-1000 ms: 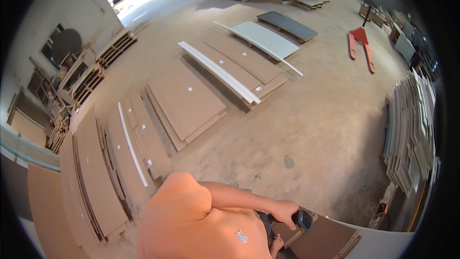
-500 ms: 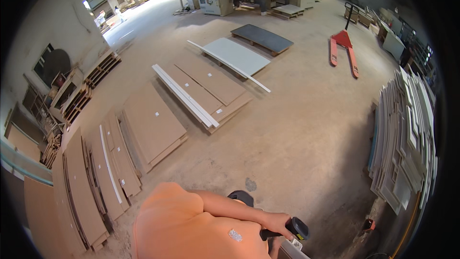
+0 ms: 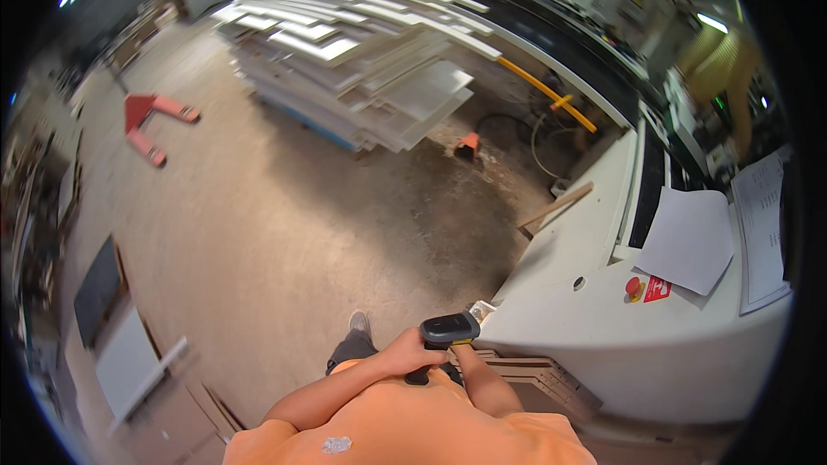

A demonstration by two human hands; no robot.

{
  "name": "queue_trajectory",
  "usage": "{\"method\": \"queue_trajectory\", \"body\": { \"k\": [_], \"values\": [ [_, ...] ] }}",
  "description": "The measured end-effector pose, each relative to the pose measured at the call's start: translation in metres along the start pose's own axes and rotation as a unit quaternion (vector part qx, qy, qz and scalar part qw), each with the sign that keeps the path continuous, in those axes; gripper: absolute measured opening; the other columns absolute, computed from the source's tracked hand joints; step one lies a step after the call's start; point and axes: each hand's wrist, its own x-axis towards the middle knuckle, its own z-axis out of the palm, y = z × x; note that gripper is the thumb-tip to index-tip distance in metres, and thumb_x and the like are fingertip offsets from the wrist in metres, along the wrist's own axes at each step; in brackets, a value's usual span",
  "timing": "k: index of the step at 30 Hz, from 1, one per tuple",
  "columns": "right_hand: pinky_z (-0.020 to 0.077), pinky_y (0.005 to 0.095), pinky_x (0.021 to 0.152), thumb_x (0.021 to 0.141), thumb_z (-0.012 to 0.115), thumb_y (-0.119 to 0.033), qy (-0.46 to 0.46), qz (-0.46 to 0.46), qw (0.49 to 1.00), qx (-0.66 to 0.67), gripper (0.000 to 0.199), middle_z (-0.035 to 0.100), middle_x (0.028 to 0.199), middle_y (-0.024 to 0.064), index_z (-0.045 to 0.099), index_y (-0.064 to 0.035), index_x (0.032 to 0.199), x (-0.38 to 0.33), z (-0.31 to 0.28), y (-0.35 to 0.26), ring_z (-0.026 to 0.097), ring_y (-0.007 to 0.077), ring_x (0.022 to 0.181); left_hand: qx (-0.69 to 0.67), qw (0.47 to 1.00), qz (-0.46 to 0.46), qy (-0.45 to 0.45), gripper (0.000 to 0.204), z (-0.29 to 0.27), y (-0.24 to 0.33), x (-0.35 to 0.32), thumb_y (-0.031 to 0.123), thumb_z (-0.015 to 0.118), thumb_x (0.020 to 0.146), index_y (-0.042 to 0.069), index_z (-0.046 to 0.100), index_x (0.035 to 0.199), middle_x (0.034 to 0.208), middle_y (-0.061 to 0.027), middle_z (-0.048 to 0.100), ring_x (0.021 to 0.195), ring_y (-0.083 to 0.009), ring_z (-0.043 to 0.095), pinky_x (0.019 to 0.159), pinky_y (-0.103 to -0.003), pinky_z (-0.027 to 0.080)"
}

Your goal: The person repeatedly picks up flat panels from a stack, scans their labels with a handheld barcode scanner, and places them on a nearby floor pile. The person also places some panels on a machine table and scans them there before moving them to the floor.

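- While the left hand (image 3: 401,355) is clasped round the scanner (image 3: 450,329), that scanner is in front of the orange shirt (image 3: 396,422), near the white counter (image 3: 551,314).
- Since the scanner hides most of the right hand (image 3: 463,351), I cannot tell whether it grips anything.
- Step in hand, as I judge it: holding the scanner ready, with brown boards (image 3: 551,381) nearby.
- Any next move calls for a firm grip and clearance from the counter.

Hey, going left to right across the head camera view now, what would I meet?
Red pallet truck, light grey shoe, dark handheld scanner, yellow bar, red push button, printed sheet near the right edge.
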Motion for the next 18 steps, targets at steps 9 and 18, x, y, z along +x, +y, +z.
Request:
{"method": "queue_trajectory", "body": {
  "k": [9, 18],
  "values": [
    [0.0448, 0.0312, 0.046, 0.093, 0.063, -0.019, 0.126, 0.333, 0.915, 0.189, 0.024, 0.062, 0.063, 0.006, 0.067, -0.0007, 0.078, 0.021, -0.065, 0.025, 0.056, 0.0158, 0.048, 0.113, 0.986, -0.022, -0.124, 0.029, -0.098, 0.079, 0.182, 0.012, 0.076, 0.081, 0.001, 0.065, 0.106, 0.091, -0.0019, 0.065, 0.086, -0.0128, 0.059, 0.078, -0.031, 0.05],
    [0.0419, 0.0321, 0.046, 0.096, 0.06, -0.025, 0.265, 0.188, 0.939, 0.108, 0.032, 0.058, 0.059, 0.0036, 0.06, -0.0058, 0.069, 0.207, -0.242, 0.011, 0.052, 0.0142, 0.048, 0.174, 0.976, -0.094, -0.087, 0.029, -0.088, 0.162, 0.398, 0.024, 0.073, 0.085, -0.001, 0.067, 0.1, 0.082, -0.0021, 0.063, 0.077, -0.0119, 0.058, 0.07, -0.031, 0.049]
  ]
}}
